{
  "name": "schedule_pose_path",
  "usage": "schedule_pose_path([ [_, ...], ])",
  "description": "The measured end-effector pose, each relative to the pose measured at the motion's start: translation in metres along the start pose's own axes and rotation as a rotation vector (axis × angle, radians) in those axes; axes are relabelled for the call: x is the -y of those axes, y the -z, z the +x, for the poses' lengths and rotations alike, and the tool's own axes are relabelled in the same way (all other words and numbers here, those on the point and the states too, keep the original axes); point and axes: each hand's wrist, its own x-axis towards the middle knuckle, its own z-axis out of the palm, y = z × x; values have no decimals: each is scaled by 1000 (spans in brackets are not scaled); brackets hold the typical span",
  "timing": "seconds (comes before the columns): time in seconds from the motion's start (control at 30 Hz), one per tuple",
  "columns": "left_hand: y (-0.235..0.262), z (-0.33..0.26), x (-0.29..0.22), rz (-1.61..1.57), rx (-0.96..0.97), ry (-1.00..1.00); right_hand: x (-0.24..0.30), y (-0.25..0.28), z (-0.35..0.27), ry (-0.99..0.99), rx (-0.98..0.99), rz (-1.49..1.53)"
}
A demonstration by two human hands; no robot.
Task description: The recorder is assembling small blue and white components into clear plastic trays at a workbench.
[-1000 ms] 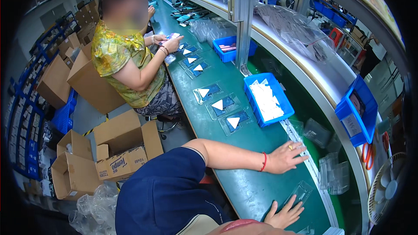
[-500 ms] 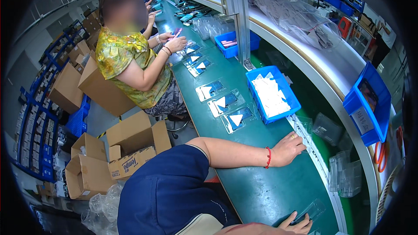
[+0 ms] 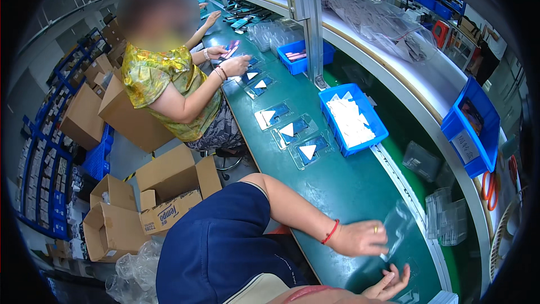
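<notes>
My left hand (image 3: 360,239), with a red cord at the wrist and a ring, rests on the green conveyor belt (image 3: 337,186) and pinches the edge of a clear plastic bag (image 3: 398,224). My right hand (image 3: 389,283) lies just below it at the frame's lower edge. Its fingers are spread and rest on another clear flat piece (image 3: 413,275). Further up the belt lie three clear packets with white triangles (image 3: 289,130). A blue bin of white sheets (image 3: 351,118) stands beside them.
A co-worker in a yellow patterned top (image 3: 163,87) sits further up the belt handling packets (image 3: 256,81). Open cardboard boxes (image 3: 169,186) stand on the floor at left. Stacks of clear trays (image 3: 444,219) and another blue bin (image 3: 472,129) sit on the right shelf.
My left hand has slid down the belt toward my right hand and now has hold of the clear bag. The view has turned a little.
</notes>
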Motion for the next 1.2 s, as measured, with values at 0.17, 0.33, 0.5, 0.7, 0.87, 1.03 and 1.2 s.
schedule_pose_path([
  [0.17,-16,-9,-16,-221,13,-247,-28,9,5,-84,229,202],
  [0.33,7,7,-18,-362,-111,198,-32,11,7,-147,239,304],
  [0.5,-20,-9,13,-1298,49,921,-31,8,5,-230,215,157],
  [0.7,-17,-2,14,-1516,151,1112,-31,4,2,-104,232,-82],
  [0.87,-19,-6,7,-1551,188,1111,-2,-8,-4,400,287,-444],
  [1.03,-12,-2,3,-1648,98,1174,-6,-7,-3,277,262,-437],
  [1.2,-12,-3,2,-1626,215,1080,-8,-7,-2,315,278,-424],
])
